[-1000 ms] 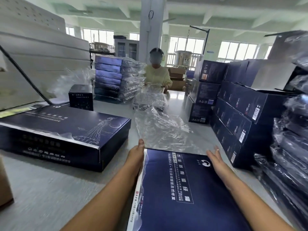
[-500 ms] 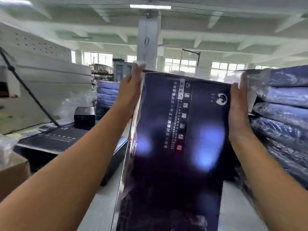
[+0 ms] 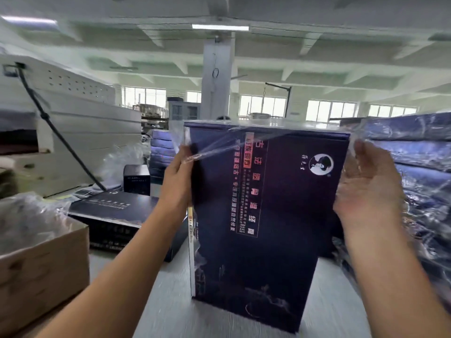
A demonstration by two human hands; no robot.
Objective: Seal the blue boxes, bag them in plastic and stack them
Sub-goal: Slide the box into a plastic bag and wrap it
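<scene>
Nearest, two bare forearms reach up from the bottom edge over a pale grey table [image 3: 168, 303] with a smooth, matte top. At the left edge sits a brown cardboard carton [image 3: 46, 267] with crinkled clear film in its open top. In the middle the blue box [image 3: 271, 215] stands on end: a flat, rectangular carton of glossy dark navy card, long axis vertical, broad printed face towards the camera, columns of lettering running down it and a round white logo near the upper right. Its lower end is down at the table; whether it rests there cannot be told. A thin clear plastic bag [image 3: 258, 129] sits over its top end, stretched into shiny creases. The left hand [image 3: 177, 176] pinches that film at the box's left edge. The right hand [image 3: 366, 186], seen through wrinkled film, has its fingers curled on the bag at the right edge. Behind the left arm another blue box [image 3: 114, 211] lies flat on the table, with a small black box [image 3: 136, 179] beyond it. To the right rises a stack of bagged boxes [image 3: 415, 147], glinting with plastic. Farther back stand a white ribbed machine [image 3: 80, 123], a white pillar [image 3: 216, 76] and a row of bright windows [image 3: 263, 106].
</scene>
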